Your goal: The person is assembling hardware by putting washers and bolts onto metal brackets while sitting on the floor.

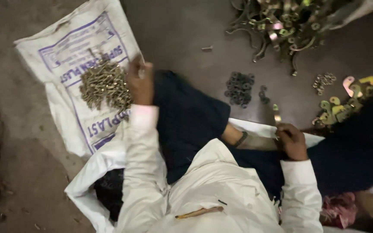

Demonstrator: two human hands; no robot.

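A person in a pale long-sleeved shirt is sitting cross-legged on a dark floor, the left hand [140, 82] reaching out to the edge of a heap of brass-coloured bolts [104, 84]; its fingers are curling loosely over the nearest bolts, though motion blur is making it impossible to tell whether any are actually pinched. The right hand [291, 141] is resting by the knee with its fingers closing around the lower end of a small flat metal bracket [276, 114], which is sticking up out of the grip. The bolts are lying in a loose pile on a white woven sack [65, 47] spread flat to the person's left, and the pile is sitting close to the sack's near edge, so a hurried grab is likely sending strays rolling onto the floor; the bracket, held only at one end, is at risk of twisting or slipping free. The sack is carrying a blue rectangular border with blue lettering running along its length, creased and partly covered by the bolts. A second white sheet [260, 129] is showing under the legs. Ahead, dark washers [239, 88] are lying in a small cluster, a tangle of bent metal clamps [281, 23] is filling the top of the view, and yellow, pink and green plated pieces [346, 103] are scattered to the right beside a few pale rings [324, 80].
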